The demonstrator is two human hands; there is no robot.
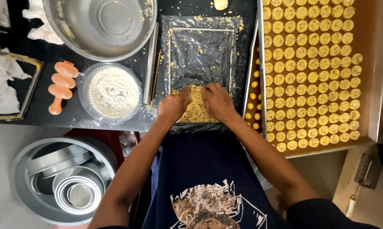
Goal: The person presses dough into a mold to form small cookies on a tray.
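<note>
On my right, the big flat metal tray (371, 85) holds rows of small round yellow cookies (312, 76). The steel bowl (100, 25) shows only crumbs; the clear tub (113, 92) holds pale flour. My left hand (173, 106) and right hand (217, 101) press flat, fingers spread, on the crumbly yellow dough (195, 108), which lies on crinkled plastic sheet (200, 55) inside a thin square frame (170, 55).

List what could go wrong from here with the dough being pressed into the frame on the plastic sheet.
1. Both the left hand and right hand press crumbly dough at the metal frame's near end; crumbs may spill past it.
2. The plastic sheet could slide or wrinkle under the pushing.
3. The rolling pin lies right beside the frame; a nudge might roll it.
</note>
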